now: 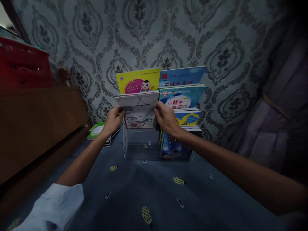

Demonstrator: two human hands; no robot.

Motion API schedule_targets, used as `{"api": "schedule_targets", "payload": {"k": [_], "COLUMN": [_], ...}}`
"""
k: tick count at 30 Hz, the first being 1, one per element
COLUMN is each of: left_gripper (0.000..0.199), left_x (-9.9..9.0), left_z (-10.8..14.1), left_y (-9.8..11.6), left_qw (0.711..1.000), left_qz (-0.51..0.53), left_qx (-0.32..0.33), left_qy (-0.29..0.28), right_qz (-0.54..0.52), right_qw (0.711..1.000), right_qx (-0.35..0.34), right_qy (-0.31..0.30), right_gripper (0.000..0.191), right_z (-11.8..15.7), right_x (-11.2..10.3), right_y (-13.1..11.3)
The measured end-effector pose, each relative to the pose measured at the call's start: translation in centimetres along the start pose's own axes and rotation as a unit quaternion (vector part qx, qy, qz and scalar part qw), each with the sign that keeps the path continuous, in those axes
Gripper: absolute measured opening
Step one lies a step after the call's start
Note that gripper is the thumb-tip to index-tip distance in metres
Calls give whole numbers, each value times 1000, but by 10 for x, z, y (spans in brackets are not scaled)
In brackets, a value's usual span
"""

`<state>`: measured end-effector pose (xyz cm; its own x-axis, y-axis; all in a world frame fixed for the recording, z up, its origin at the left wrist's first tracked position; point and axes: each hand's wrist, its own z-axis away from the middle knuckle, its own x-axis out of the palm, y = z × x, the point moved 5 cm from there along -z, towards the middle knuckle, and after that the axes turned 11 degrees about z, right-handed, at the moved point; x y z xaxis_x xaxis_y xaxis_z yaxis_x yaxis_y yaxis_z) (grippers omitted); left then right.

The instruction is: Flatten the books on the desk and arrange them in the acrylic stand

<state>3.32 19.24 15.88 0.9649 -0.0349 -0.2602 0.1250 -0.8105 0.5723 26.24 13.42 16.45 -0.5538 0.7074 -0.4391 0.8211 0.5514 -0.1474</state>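
Note:
A thin book with a pale cover [138, 104] is gripped at its left edge by my left hand [113, 120] and at its right edge by my right hand [167, 118]. Its lower part stands in the left column of a clear acrylic book rack [141, 154]. Behind it rises a yellow book [137, 78] with a cartoon figure. The rack's right column holds a blue book [183, 75], a turquoise book [180, 93], a blue and yellow book [191, 118] and a dark blue book [176, 147] in front. My right forearm crosses before the right column.
On the blue patterned cloth [130, 192] left of the rack lies a small pile of books [97, 130] with a green one on top. A brown wooden headboard [40, 125] bounds the left side, with a red basket [24, 65] above. A tied curtain [271, 112] hangs at right.

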Motion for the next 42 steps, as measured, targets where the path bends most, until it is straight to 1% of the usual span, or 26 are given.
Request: {"api": "schedule_targets", "payload": {"k": [4,7,9,12,15,19,23,29,33,37,42], "left_gripper": [30,29,26,21,17,14,12,18,22,26,19], "left_x": [8,12,15,16,17,20,22,19,16,11,8], "left_z": [2,2,3,8,11,13,15,18,20,24,25], "left_y": [-20,-29,-32,-33,-30,-24,-19,-21,-25,-26,-27], "left_qw": [1000,997,992,978,968,963,954,964,971,978,980], "left_qz": [-21,-71,-118,-197,-239,-260,-290,-240,-204,-180,-178], "left_qx": [-16,-36,-51,-67,-70,-66,-76,-101,-92,-76,-76], "left_qy": [-13,-19,-21,-18,-12,-8,6,57,78,76,41], "right_qz": [35,48,35,10,5,-9,-17,-26,-28,-40,-39], "right_qw": [999,997,997,999,999,999,998,998,998,997,996], "right_qx": [1,14,9,-4,1,3,4,-1,-6,-1,12], "right_qy": [-36,-62,-67,-53,-44,-48,-54,-56,-61,-68,-74], "right_gripper": [11,18,30,50,60,60,58,58,55,53,51], "right_z": [1,2,6,18,33,45,50,50,49,50,53], "right_x": [12,14,12,9,11,18,21,20,20,20,24], "right_y": [13,15,11,4,1,-2,-5,-9,-15,-18,-16]}}
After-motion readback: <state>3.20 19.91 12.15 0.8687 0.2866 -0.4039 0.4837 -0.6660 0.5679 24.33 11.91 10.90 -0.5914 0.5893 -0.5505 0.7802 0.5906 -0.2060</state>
